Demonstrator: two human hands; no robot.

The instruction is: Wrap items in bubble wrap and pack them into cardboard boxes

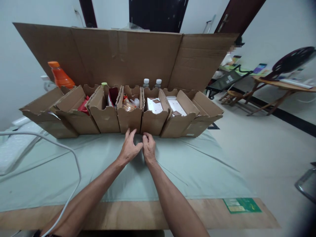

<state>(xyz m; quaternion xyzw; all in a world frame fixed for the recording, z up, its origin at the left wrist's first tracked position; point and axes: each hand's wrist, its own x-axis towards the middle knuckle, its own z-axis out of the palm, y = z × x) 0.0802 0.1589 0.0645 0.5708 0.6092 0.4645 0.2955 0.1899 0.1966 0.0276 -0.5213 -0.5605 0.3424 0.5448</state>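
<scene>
Left hand (129, 147): open, fingers spread against the central brown cardboard bin (129, 120). Right hand (149, 147): partly open, fingertips near adjoining bin (152, 123); contact unclear.

Illumination is moderate, cool and diffuse, its source outside the frame. Soft shadow lies on the pale green tablecloth (98, 184) near seven o'clock, between left hand (129, 148) and right hand (149, 147). Wide-angle distortion leans the maroon door (239, 16) at half past one. Dark blur obscures the four-o'clock corner; pixelation marks two o'clock.
</scene>
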